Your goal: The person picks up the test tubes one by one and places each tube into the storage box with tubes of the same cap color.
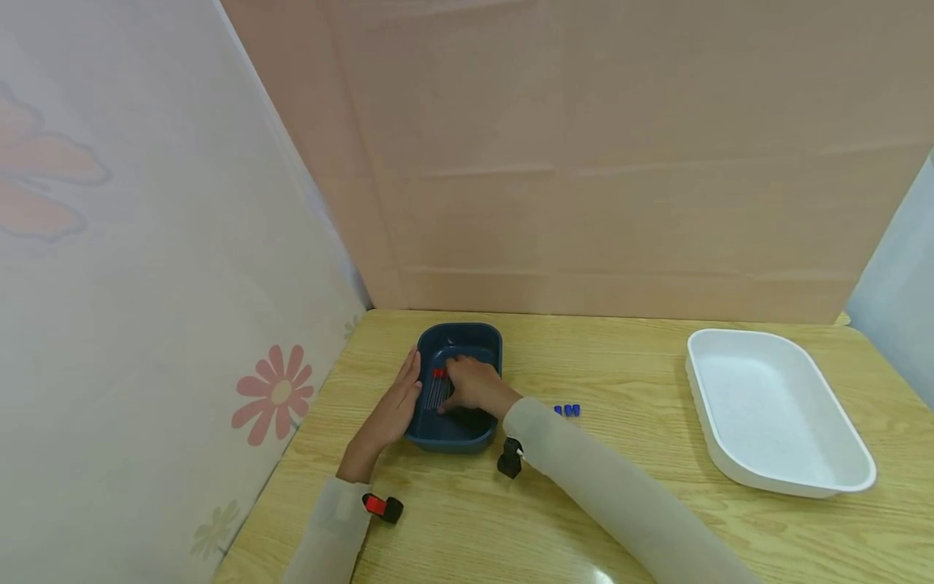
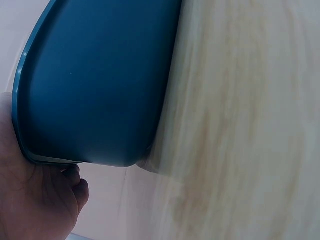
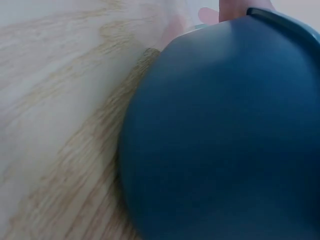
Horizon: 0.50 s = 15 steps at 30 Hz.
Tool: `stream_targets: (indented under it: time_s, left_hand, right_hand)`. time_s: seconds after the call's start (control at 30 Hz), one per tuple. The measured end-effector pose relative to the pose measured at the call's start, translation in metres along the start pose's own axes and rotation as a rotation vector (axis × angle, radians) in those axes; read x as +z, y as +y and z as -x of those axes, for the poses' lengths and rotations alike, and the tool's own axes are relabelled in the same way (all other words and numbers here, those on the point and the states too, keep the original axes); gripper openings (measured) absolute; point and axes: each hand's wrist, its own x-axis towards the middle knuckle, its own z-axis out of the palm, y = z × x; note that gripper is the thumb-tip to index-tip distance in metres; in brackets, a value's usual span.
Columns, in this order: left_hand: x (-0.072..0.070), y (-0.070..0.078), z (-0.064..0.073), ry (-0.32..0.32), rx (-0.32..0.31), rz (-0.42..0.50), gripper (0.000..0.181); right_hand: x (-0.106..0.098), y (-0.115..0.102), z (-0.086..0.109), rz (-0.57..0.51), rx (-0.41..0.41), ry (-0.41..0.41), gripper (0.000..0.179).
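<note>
A dark blue rectangular tub [image 1: 454,446] stands on the table in the head view. My left hand [image 1: 394,410] rests along its left wall, fingers straight against the outside. Inside the tub, several slim clear tubes with red caps [image 1: 436,391] lie side by side. My right hand [image 1: 473,384] reaches in over the right rim, its curved fingers at the caps and its thumb near the tubes' lower ends, holding at the right of the row. The wrist views show mostly the tub's outer wall [image 2: 100,90]; from the right wrist, the tubes are hidden behind it.
Three blue-capped tubes [image 1: 567,410] lie on the wooden table [image 1: 606,357], partly behind my right sleeve. A white tray [image 1: 773,405] stands at the right. A flower-patterned wall [image 1: 182,324] borders the left side, and a brown covering [image 1: 584,203] rises at the back.
</note>
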Motion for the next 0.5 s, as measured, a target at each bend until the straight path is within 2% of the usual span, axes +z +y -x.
stream_targets:
  time_s: [0.5]
  left_hand:
    - [-0.0003,0.0026,0.0006,0.002,-0.006,0.014,0.054]
  right_hand:
    - [0.0003,-0.0032,0.0008,0.029,0.006,0.005,0.087]
